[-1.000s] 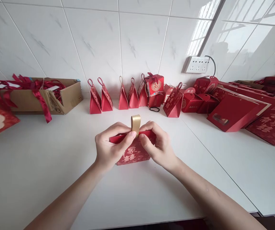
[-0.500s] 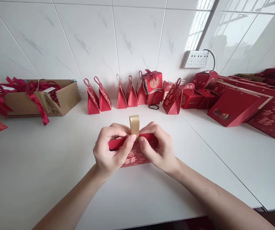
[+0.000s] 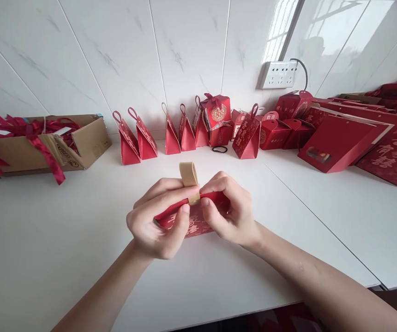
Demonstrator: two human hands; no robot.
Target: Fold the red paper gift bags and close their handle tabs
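A small red paper gift box (image 3: 194, 222) with gold characters rests on the white table (image 3: 63, 240) in front of me. A gold ribbon loop (image 3: 188, 174) stands up from its top edge. My left hand (image 3: 155, 221) pinches the box's top edge just left of the loop, thumb in front and fingers behind. My right hand (image 3: 229, 210) pinches the same edge just right of the loop. Both hands hide most of the box's upper part.
A row of folded red triangular boxes (image 3: 171, 133) with loops stands along the tiled wall. A cardboard box (image 3: 81, 143) with red ribbons (image 3: 42, 152) lies at the left. Flat red bags (image 3: 344, 143) pile up at the right. A black hair tie (image 3: 219, 149) lies near the row.
The view has shifted, so everything sits a little further left and higher. My left thumb has slid lower on the box front and the box tilts flatter. The gold loop leans slightly.
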